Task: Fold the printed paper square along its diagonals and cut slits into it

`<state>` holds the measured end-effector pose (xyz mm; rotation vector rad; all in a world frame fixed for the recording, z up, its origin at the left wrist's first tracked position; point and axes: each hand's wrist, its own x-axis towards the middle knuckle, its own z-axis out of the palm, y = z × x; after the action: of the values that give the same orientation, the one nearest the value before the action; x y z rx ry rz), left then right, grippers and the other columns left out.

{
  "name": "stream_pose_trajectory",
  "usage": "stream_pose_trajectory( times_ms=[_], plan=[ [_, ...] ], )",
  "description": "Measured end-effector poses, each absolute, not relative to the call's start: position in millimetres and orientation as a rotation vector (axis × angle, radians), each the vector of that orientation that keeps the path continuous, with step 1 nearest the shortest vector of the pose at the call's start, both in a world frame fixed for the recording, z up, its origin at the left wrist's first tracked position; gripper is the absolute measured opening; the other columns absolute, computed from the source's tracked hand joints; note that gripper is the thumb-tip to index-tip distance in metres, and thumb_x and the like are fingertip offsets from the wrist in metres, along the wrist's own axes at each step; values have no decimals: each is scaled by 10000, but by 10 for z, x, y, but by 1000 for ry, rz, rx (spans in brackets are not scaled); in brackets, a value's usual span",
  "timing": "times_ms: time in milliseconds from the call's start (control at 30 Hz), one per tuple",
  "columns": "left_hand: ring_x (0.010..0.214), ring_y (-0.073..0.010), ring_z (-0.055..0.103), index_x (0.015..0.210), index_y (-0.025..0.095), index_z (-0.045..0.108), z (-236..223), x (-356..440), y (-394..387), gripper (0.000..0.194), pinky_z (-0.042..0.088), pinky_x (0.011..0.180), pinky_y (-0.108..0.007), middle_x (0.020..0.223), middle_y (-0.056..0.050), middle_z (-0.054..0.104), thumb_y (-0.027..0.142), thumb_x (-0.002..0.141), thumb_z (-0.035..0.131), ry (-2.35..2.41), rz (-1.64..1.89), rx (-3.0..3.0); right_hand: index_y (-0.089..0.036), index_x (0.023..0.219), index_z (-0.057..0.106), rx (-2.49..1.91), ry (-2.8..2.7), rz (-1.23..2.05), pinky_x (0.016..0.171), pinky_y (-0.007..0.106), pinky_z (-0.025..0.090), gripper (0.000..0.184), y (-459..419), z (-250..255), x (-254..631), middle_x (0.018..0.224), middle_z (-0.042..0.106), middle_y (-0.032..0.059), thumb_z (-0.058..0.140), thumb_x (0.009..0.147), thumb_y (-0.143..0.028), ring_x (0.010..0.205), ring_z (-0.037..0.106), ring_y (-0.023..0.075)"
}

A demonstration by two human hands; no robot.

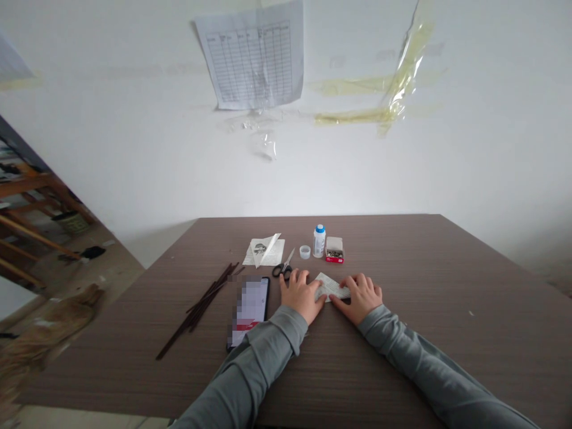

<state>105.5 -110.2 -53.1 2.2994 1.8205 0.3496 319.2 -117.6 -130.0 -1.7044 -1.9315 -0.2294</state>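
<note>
Both hands rest on a small folded piece of printed paper (329,285) lying on the brown wooden table (402,333). My left hand (301,295) lies on the paper's left end, fingers curled down, thumb pinching the edge. My right hand (362,295) presses on the right end with fingers bent and thumb on the paper's lower edge. Grey sleeves cover both arms.
A phone (250,310) lies left of my left hand, and several thin dark sticks (201,307) lie further left. Behind the hands are black-handled scissors (284,267), a cut paper sheet (263,251), a small cap (305,251), a white glue bottle (319,241) and a small open box (335,250). The white wall stands behind.
</note>
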Motion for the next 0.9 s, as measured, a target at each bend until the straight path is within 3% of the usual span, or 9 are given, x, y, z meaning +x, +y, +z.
stream_pose_trajectory(
  times_ms=[233, 433, 900],
  plan=[
    [1779, -523, 618, 1556, 404, 988, -655, 1028, -1071, 412, 401, 1542, -902, 1807, -129, 815, 389, 1148, 928, 1808, 360, 2316, -289, 1199, 877, -1803, -1858, -191, 1003, 567, 659, 306, -1145, -1357, 3171, 1292, 873, 187, 1003, 1003, -488, 1253, 845, 476],
    [1779, -513, 614, 1534, 447, 987, -660, 1008, -1067, 397, 447, 1527, -876, 1809, -98, 813, 403, 1144, 929, 1809, 346, 2345, -309, 1252, 869, -1848, -1842, -110, 1082, 604, 650, 310, -1162, -1318, 3210, 1363, 854, 165, 949, 1030, -509, 1316, 815, 463],
    [1779, -565, 627, 1539, 373, 987, -708, 980, -1072, 398, 399, 1516, -961, 1843, -156, 793, 326, 1148, 934, 1758, 414, 2346, -332, 1307, 954, -1903, -1841, 25, 1205, 669, 634, 322, -1154, -1271, 3530, 1434, 866, 137, 905, 1051, -520, 1409, 788, 457]
  ],
)
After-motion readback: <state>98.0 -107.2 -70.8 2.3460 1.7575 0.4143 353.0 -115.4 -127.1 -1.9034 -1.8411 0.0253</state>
